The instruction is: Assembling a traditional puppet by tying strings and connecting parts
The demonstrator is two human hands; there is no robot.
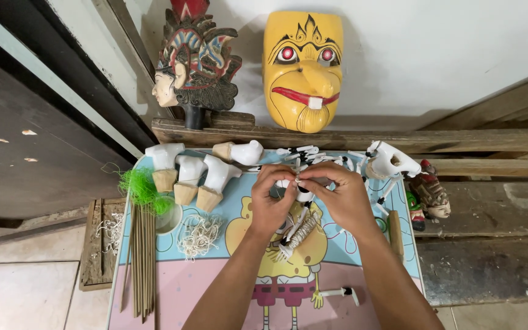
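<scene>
My left hand (271, 205) and my right hand (340, 198) meet over the middle of a small table (172, 287) with a cartoon print top. Between them they hold a small white puppet part (304, 195). Its pale string-wound limbs (297, 232) hang below my palms. The fingertips of both hands pinch together at the top of the part, where a thin thread may run, too fine to tell. A loose white puppet arm (340, 293) lies on the table near my right forearm.
Several white puppet torsos with tan bases (187, 177) stand at the table's back left. More white arms (304, 153) and a white body (392, 160) lie at the back. Thin sticks (142, 256), green fibre (142, 188), a string tuft (198, 235), a yellow mask (304, 67) and a carved head (194, 61) surround them.
</scene>
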